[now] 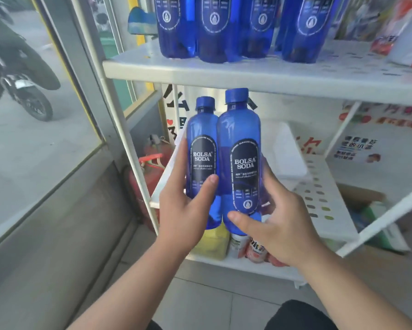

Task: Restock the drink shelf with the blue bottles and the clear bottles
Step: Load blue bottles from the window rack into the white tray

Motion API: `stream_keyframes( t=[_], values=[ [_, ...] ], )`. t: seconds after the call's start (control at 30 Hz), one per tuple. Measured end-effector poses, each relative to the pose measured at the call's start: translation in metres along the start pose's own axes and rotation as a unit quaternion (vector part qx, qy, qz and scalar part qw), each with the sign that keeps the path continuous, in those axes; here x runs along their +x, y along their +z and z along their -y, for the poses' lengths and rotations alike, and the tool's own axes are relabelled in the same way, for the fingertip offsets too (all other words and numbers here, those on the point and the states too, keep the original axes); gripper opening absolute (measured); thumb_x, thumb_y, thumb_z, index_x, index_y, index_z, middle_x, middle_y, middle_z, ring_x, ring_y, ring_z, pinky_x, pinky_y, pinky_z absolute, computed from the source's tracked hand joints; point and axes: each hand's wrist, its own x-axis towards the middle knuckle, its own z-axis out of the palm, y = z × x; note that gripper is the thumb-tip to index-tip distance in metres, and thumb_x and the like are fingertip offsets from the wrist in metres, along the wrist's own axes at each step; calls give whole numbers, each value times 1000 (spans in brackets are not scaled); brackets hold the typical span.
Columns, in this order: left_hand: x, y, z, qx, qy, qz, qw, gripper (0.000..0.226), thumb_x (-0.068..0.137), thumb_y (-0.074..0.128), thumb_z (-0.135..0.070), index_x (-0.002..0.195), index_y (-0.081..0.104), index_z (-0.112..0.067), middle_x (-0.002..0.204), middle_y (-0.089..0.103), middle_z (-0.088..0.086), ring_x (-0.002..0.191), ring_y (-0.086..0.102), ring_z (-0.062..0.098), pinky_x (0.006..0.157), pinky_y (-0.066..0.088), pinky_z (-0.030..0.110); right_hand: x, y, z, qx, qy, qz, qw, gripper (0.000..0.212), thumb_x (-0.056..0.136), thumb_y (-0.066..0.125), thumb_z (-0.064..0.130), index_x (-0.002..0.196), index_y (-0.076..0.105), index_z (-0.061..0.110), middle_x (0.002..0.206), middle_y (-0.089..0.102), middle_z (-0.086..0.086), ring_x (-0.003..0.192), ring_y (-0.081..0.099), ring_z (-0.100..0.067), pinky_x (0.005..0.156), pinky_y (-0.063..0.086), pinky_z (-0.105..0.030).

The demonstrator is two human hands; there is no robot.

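**Two blue soda bottles in hand, just below the stocked shelf**

The person stands at a white metal shelving rack (247,75) and holds one translucent blue plastic bottle with a dark oval label in each hand. The left hand (183,210) wraps the lower body of the left blue bottle (201,148), thumb pressed across the front of the label and fingers curled behind. The right hand (278,225) grips the right blue bottle (239,148) near its base, thumb lying across the front, the other fingers reaching round the far side. The two bottles stand upright and touch along their sides, with their caps just under the front edge of the upper white shelf board (295,79).

On that upper board stands a row of matching blue bottles (214,27), packed near the left side; bare board shows to their right, before some red and white packets (405,44). No clear bottles can be made out in this view.

The step in hand looks like carrying this pair up to join the row. The next move probably calls for raising both bottles clear of the shelf lip, then setting them down upright in the bare patch beside or in front of the standing ones, without knocking the row. Lower down, small cans and a yellow container (212,244) sit on the bottom shelf, partly hidden behind the hands.
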Motion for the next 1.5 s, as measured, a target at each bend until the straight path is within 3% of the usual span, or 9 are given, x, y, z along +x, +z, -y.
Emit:
stream_keyframes(
  t=[0.23, 0.37, 0.53, 0.8, 1.1, 1.2, 1.3, 1.4, 1.5],
  values=[
    [59, 8, 12, 35, -131, 3, 991, 61, 82, 66, -33, 136, 43, -49, 111, 73, -7, 98, 73, 17, 85, 60, 45, 50, 5, -16, 72, 6, 27, 997, 62, 79, 73, 29, 135, 49, 43, 108, 76, 11, 98, 73, -10, 92, 57, -45],
    [97, 15, 11, 55, -164, 31, 984, 40, 80, 62, -23, 93, 55, -60, 98, 74, -1, 87, 75, 24, 79, 61, 49, 97, 1, -21, 43, 50, 21, 998, 49, 72, 68, 42, 120, 60, 41, 98, 77, 10, 90, 74, -11, 87, 60, -43],
    [142, 20, 31, 161, -204, 50, 964, 46, 85, 67, -28, 127, 49, -29, 89, 62, -6, 93, 69, 25, 88, 58, 42, 150, 5, -41, 13, 120, 38, 992, 43, 78, 69, 41, 120, 62, 33, 105, 74, 4, 94, 72, -17, 83, 59, -35],
    [177, 26, 67, 385, -248, 103, 883, 48, 92, 54, -33, 134, 46, -11, 103, 52, 8, 95, 59, 29, 90, 54, 36, 188, 44, -93, -40, 210, 90, 973, 33, 84, 63, 35, 112, 64, 17, 107, 71, -8, 90, 66, -24, 65, 45, -28],
    [172, 38, 110, 579, -196, 279, 741, 34, 97, 52, -18, 127, 57, -3, 91, 52, 6, 90, 55, 28, 87, 45, 32, 201, 67, -112, -86, 189, 191, 959, 43, 76, 63, 49, 112, 65, 27, 100, 75, 1, 94, 68, -22, 88, 52, -35],
    [170, 40, 111, 581, -187, 250, 752, 26, 97, 51, -16, 118, 59, -4, 70, 37, -1, 62, 41, 17, 70, 42, 28, 197, 66, -105, -158, 154, 202, 954, 25, 96, 52, 26, 116, 58, 13, 103, 69, -9, 92, 64, -29, 72, 42, -33],
    [159, 38, 108, 553, -155, 187, 797, 19, 90, 50, -7, 107, 59, -5, 72, 40, 2, 68, 47, 22, 62, 38, 30, 189, 63, -98, -220, 125, 150, 956, 15, 93, 43, 21, 101, 53, 13, 93, 62, -12, 80, 56, -30, 62, 37, -32],
    [148, 38, 88, 502, -126, 131, 846, 24, 87, 47, -2, 103, 65, -7, 88, 62, 10, 75, 54, 28, 61, 42, 29, 169, 56, -82, -221, 93, 55, 969, 16, 91, 46, 28, 86, 59, 19, 93, 65, -9, 87, 60, -37, 67, 47, -34],
    [125, 39, 58, 389, -77, 78, 915, 27, 92, 45, -8, 103, 70, -10, 92, 71, 8, 84, 64, 28, 69, 51, 29, 145, 47, -61, -123, 23, -25, 992, 27, 91, 49, 25, 105, 72, 22, 95, 74, -5, 92, 67, -32, 78, 57, -40]
  ],
)
